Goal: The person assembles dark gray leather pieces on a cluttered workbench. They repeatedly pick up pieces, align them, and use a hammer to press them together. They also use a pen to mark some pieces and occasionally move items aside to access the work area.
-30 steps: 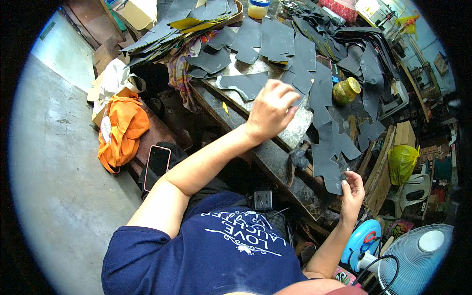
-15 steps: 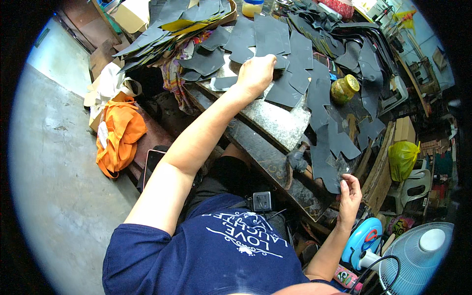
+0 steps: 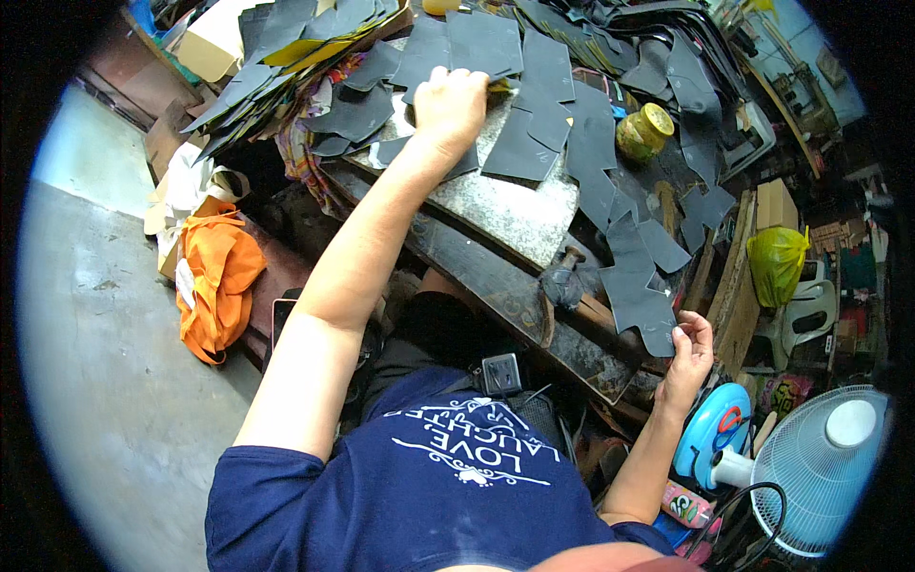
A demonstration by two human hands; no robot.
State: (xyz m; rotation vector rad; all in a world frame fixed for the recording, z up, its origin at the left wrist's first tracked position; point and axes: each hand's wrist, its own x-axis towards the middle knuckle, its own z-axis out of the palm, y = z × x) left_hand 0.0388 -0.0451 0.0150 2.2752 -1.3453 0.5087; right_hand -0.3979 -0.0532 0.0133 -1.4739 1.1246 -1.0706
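Many dark grey flat cut pieces, like leather or synthetic sheet, overlap across the workbench. My left hand (image 3: 451, 110) is closed in a fist above them at the far side; what its fingers hold is hidden. A bit of yellow shows beside its knuckles, at the edge of a dark cut piece (image 3: 484, 43). At the near right, my right hand (image 3: 688, 360) pinches the lower corner of another dark cut piece (image 3: 640, 291) between thumb and fingers. A pale speckled slab (image 3: 529, 214) lies under part of the spread. Near its corner rests a hammer-like tool (image 3: 564, 276).
A glue-smeared yellow jar (image 3: 644, 132) stands among the pieces. Stacked cut pieces (image 3: 276, 67) rise at the back left. An orange bag (image 3: 217, 281) hangs at the left. A white fan (image 3: 822, 472) and a blue round object (image 3: 710, 434) stand close to my right forearm.
The view has shifted slightly. My left hand has moved a little away and to the left over the dark pieces, and yellow now shows beside it. My right hand stays at its piece's corner.
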